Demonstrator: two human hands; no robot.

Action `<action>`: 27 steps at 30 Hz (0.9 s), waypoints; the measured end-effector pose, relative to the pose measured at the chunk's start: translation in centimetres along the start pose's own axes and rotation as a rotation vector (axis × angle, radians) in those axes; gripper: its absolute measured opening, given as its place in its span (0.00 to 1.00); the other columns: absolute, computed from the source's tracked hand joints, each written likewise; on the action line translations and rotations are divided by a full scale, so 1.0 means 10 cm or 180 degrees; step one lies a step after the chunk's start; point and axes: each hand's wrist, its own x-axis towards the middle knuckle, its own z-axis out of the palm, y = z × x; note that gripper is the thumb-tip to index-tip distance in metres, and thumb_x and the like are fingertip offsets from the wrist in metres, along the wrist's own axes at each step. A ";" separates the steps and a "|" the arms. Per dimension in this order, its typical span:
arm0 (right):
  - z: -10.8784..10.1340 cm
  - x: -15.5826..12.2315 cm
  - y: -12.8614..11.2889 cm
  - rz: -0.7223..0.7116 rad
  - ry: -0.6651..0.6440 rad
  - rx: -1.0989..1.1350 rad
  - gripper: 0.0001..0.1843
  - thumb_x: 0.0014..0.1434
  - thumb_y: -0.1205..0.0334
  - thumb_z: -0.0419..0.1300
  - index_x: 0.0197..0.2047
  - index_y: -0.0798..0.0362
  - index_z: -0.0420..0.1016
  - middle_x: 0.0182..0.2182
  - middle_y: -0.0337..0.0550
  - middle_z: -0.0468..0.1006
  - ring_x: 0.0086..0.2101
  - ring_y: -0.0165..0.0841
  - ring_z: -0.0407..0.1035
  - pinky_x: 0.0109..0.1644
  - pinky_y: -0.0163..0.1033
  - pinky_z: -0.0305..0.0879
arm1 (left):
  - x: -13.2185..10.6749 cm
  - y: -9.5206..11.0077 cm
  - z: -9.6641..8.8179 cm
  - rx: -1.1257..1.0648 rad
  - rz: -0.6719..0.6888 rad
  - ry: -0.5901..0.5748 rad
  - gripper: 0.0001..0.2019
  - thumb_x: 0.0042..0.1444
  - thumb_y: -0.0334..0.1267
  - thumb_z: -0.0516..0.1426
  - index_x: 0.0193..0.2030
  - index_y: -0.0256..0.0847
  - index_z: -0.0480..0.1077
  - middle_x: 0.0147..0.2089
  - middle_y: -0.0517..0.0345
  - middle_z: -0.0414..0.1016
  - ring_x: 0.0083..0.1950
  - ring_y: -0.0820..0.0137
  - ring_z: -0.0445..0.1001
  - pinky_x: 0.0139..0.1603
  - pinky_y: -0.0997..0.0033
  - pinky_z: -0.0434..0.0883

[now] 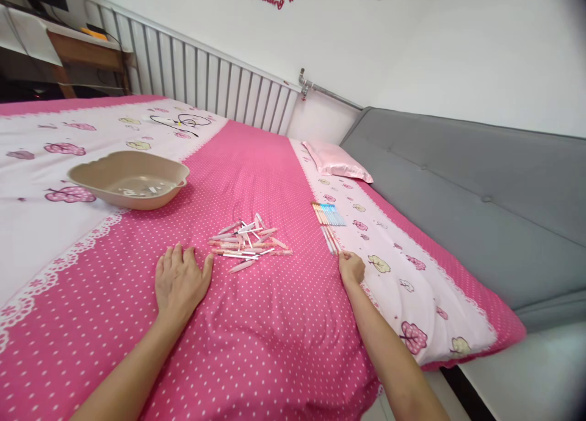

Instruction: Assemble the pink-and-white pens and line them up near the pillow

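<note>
**Bare left hand [180, 280] lay flat while bare right hand [351, 267] pinched a slim pink-and-white pen [335, 239]**

At the far left, a brown wooden desk [86, 52] stood beyond the bed. Nearer, a tan oval plastic basin [116, 196] sat on the pink-and-white patterned bedspread [256, 323], with small white pieces scattered over its floor. Past it lay a thin black looped cable, near a white slatted radiator [196, 61] against the wall.

The left hand rested palm down on the dotted pink cloth, its fingers straight, thumb set apart, gripping nothing. Just beside it, a loose pile of slim pink and pale pens with thin white sticks [247, 244] lay crossed at many angles.

Farther right, a tidy row of orange and blue pens [328, 214] lay side by side. Just below it was a shorter row of pink-and-white pens; the right hand's thumb and fingers were closed on the near end of its rightmost one.

A shiny pale-pink pillow [336, 161] lay beyond the rows, next to the padded grey headboard [458, 189].
</note>
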 end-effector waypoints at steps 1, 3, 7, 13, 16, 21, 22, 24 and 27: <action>0.00 0.00 0.00 0.0001 0.0001 0.0001 0.15 0.53 0.55 0.55 0.40 0.48 0.79 0.38 0.46 0.80 0.38 0.41 0.72 0.37 0.40 0.64 | 0.00 0.00 0.00 0.0005 -0.0002 -0.0009 0.30 0.56 0.51 0.42 0.53 0.27 0.66 0.58 0.36 0.64 0.60 0.52 0.58 0.61 0.57 0.52; 0.00 0.00 -0.01 -0.0003 0.0004 0.0004 0.15 0.53 0.55 0.55 0.39 0.48 0.79 0.38 0.46 0.80 0.37 0.41 0.72 0.36 0.40 0.64 | 0.00 0.00 0.00 0.0009 -0.0004 -0.0028 0.30 0.56 0.51 0.42 0.53 0.27 0.66 0.58 0.36 0.64 0.60 0.52 0.58 0.62 0.57 0.52; 0.00 0.00 0.00 -0.0011 0.0020 0.0003 0.15 0.53 0.55 0.55 0.39 0.48 0.79 0.37 0.46 0.80 0.37 0.41 0.72 0.36 0.40 0.64 | 0.00 0.00 0.00 -0.0018 -0.0020 -0.0047 0.30 0.56 0.51 0.42 0.54 0.27 0.66 0.58 0.36 0.64 0.60 0.52 0.58 0.62 0.57 0.52; 0.03 0.02 0.04 -0.0072 0.0062 0.0025 0.15 0.53 0.54 0.55 0.39 0.48 0.79 0.37 0.46 0.79 0.36 0.39 0.72 0.35 0.39 0.64 | 0.00 0.00 -0.01 -0.0033 0.0002 0.0000 0.30 0.56 0.52 0.42 0.53 0.26 0.66 0.57 0.35 0.64 0.60 0.51 0.59 0.61 0.56 0.53; 0.06 0.03 0.07 -0.0122 0.0124 0.0052 0.16 0.53 0.54 0.54 0.40 0.48 0.78 0.37 0.46 0.79 0.35 0.38 0.72 0.35 0.39 0.64 | 0.00 0.00 0.00 -0.0058 0.0027 0.0042 0.30 0.56 0.52 0.42 0.53 0.26 0.66 0.57 0.35 0.64 0.60 0.51 0.59 0.61 0.56 0.54; 0.10 0.04 0.12 -0.0263 0.0256 0.0122 0.16 0.53 0.53 0.55 0.39 0.50 0.78 0.35 0.47 0.79 0.34 0.38 0.71 0.36 0.39 0.63 | -0.01 -0.01 0.03 -0.0142 0.0032 0.0082 0.30 0.57 0.52 0.43 0.53 0.26 0.66 0.57 0.34 0.64 0.60 0.51 0.59 0.61 0.55 0.53; 0.11 0.04 0.13 -0.0299 0.0288 0.0135 0.17 0.53 0.52 0.55 0.40 0.51 0.78 0.36 0.47 0.79 0.34 0.38 0.70 0.37 0.39 0.63 | -0.01 -0.01 0.03 -0.0159 0.0023 0.0083 0.30 0.57 0.51 0.43 0.53 0.26 0.67 0.57 0.34 0.64 0.60 0.50 0.59 0.61 0.55 0.53; 0.11 0.03 0.15 -0.0376 0.0354 0.0153 0.19 0.52 0.52 0.55 0.42 0.54 0.77 0.37 0.50 0.78 0.36 0.40 0.70 0.40 0.41 0.63 | -0.02 -0.01 0.02 -0.0197 -0.0011 0.0075 0.30 0.57 0.51 0.44 0.52 0.25 0.67 0.58 0.33 0.64 0.61 0.51 0.59 0.62 0.55 0.53; 0.09 -0.02 0.20 -0.0508 0.0417 0.0155 0.24 0.52 0.53 0.56 0.47 0.61 0.72 0.38 0.54 0.77 0.40 0.42 0.68 0.47 0.43 0.61 | -0.05 -0.01 0.00 -0.0261 -0.0005 0.0008 0.29 0.58 0.50 0.44 0.54 0.26 0.66 0.58 0.34 0.64 0.61 0.52 0.59 0.62 0.55 0.53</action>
